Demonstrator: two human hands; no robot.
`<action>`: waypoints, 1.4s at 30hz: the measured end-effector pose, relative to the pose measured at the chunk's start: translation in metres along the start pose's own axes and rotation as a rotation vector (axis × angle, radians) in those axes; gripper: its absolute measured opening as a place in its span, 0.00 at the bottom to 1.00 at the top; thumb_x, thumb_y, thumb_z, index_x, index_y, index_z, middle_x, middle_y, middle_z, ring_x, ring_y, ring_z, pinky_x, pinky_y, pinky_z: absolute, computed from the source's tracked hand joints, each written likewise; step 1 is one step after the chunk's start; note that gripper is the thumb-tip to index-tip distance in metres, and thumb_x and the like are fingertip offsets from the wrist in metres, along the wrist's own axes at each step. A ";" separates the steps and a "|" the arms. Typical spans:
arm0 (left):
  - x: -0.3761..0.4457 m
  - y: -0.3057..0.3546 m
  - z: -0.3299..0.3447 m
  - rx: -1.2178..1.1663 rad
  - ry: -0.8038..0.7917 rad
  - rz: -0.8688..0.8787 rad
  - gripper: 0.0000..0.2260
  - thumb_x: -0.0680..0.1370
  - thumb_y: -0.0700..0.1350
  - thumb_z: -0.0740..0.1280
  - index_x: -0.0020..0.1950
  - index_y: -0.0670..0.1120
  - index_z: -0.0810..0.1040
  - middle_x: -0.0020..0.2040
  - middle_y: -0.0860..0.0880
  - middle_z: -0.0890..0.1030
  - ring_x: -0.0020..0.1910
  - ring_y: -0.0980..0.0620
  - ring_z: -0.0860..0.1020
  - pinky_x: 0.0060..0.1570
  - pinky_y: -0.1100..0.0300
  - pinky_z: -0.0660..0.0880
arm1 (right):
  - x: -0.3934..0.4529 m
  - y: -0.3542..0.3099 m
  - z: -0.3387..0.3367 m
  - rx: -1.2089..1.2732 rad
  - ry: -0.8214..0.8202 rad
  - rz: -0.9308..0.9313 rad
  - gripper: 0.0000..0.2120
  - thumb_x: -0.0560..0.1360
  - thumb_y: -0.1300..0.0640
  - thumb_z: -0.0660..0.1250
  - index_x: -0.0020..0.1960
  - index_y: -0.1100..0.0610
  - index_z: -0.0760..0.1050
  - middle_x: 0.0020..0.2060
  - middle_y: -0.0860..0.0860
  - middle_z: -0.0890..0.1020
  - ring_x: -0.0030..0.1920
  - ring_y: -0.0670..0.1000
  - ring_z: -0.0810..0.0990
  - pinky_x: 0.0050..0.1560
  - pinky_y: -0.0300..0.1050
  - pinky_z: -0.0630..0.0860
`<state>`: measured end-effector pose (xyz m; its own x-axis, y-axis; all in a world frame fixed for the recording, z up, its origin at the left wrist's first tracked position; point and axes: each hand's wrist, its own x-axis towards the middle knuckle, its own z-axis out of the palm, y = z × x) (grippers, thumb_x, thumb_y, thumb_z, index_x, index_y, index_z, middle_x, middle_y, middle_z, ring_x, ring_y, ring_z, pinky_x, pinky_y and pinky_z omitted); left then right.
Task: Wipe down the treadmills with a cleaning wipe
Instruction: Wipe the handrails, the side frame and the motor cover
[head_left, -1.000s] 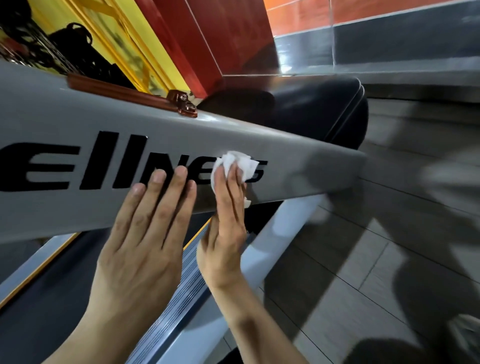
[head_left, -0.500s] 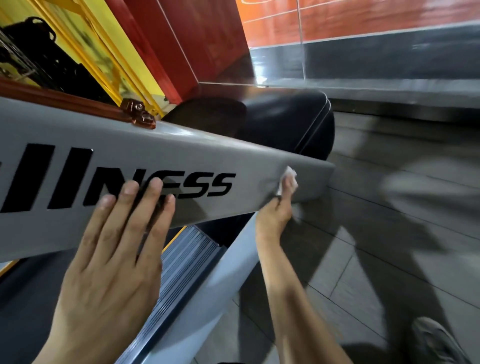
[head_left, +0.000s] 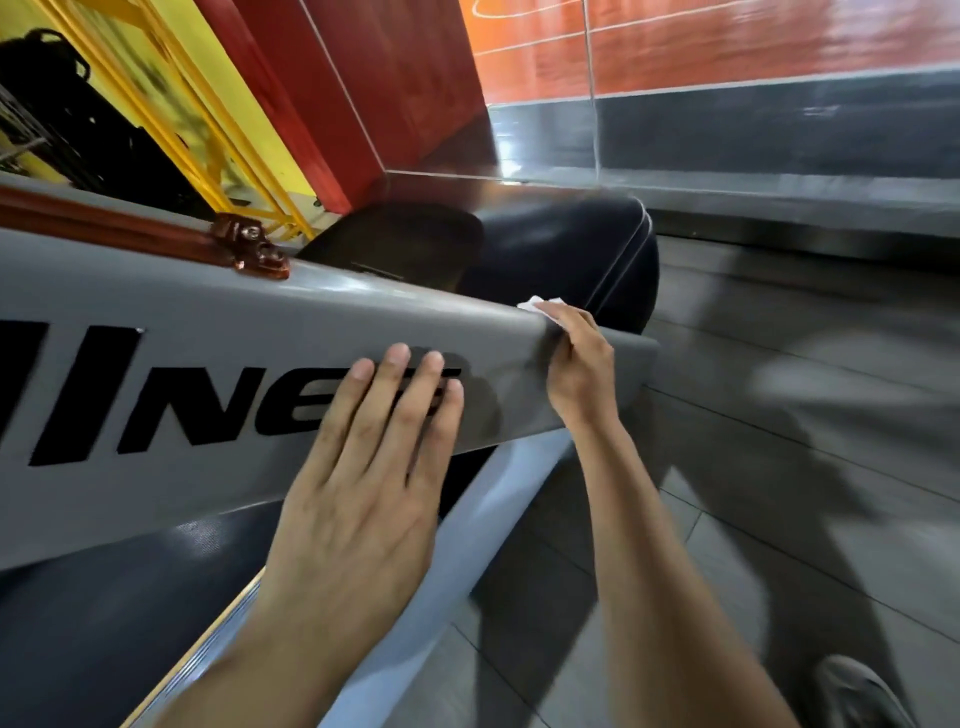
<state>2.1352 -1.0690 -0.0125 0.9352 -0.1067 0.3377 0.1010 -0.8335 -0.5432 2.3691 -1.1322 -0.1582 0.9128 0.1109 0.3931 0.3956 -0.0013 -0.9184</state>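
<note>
Two hands on the gray treadmill side panel (head_left: 208, 322). Left hand (head_left: 358, 499) lies flat, fingers straight & close together, over the black lettering (head_left: 218, 405). Right hand (head_left: 579, 364) curls over the panel's top edge near its far end, pressing a white wipe (head_left: 537, 304) there. Shoe (head_left: 857, 691) on tiled floor (head_left: 779, 467), bottom right.

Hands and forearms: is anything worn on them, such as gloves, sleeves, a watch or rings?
Nothing is worn. The left hand and right hand are bare, with no gloves, rings or watch, and both forearms show no sleeves as far as the frame reaches. Fingernails are short and unpainted.
</note>
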 end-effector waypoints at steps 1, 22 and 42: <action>0.008 0.005 0.004 -0.014 0.000 0.003 0.29 0.75 0.36 0.62 0.77 0.35 0.67 0.78 0.35 0.66 0.80 0.35 0.59 0.79 0.40 0.53 | 0.008 0.010 -0.005 -0.052 -0.035 0.090 0.22 0.80 0.70 0.55 0.62 0.54 0.81 0.60 0.48 0.81 0.63 0.45 0.78 0.67 0.35 0.69; 0.131 0.036 0.013 -0.361 -0.452 -0.183 0.21 0.73 0.48 0.55 0.55 0.43 0.84 0.61 0.39 0.81 0.61 0.35 0.79 0.67 0.42 0.64 | 0.098 -0.034 -0.120 -0.580 -0.592 0.375 0.23 0.78 0.64 0.57 0.63 0.39 0.69 0.45 0.53 0.78 0.36 0.52 0.77 0.31 0.47 0.72; 0.351 -0.054 -0.127 -0.601 -0.347 -0.136 0.21 0.75 0.48 0.59 0.66 0.47 0.79 0.65 0.44 0.78 0.67 0.41 0.75 0.69 0.44 0.65 | 0.250 -0.234 -0.224 -0.624 -0.233 0.375 0.16 0.74 0.65 0.70 0.58 0.50 0.78 0.50 0.48 0.84 0.46 0.52 0.82 0.42 0.44 0.75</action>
<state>2.4151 -1.1299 0.2328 0.9919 0.1153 0.0540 0.1134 -0.9928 0.0385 2.5272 -1.3272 0.1651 0.9797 0.1992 -0.0236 0.1105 -0.6338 -0.7656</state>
